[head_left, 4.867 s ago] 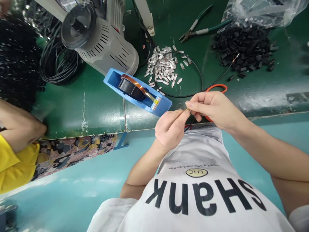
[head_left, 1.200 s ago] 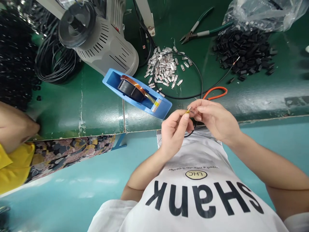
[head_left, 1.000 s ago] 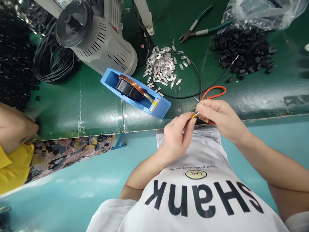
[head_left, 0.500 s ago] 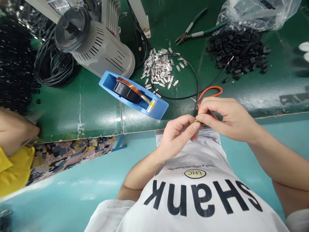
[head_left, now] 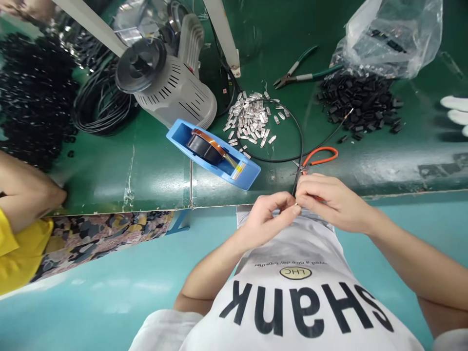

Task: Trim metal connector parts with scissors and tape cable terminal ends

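A green workbench (head_left: pixel 157 170) fills the upper frame. A black cable (head_left: pixel 302 144) loops at upper centre. A blue tape dispenser (head_left: pixel 223 169) sits near centre. Right of centre, the right hand (head_left: pixel 331 201) and left hand (head_left: pixel 269 217) pinch the cable's mostly hidden end, fingertips together.

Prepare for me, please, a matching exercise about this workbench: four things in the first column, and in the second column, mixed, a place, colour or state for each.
Things:
1. Tape dispenser
2. Green-handled cutters
3. Single black cable
4. Small black pieces

Descriptions:
A. Heaped next to the clear plastic bag
B. In a loop that reaches over the small silvery pieces
C. Lying with its two handles spread apart
D. Blue, with a tape roll inside

Right pairs: 1-D, 2-C, 3-B, 4-A.
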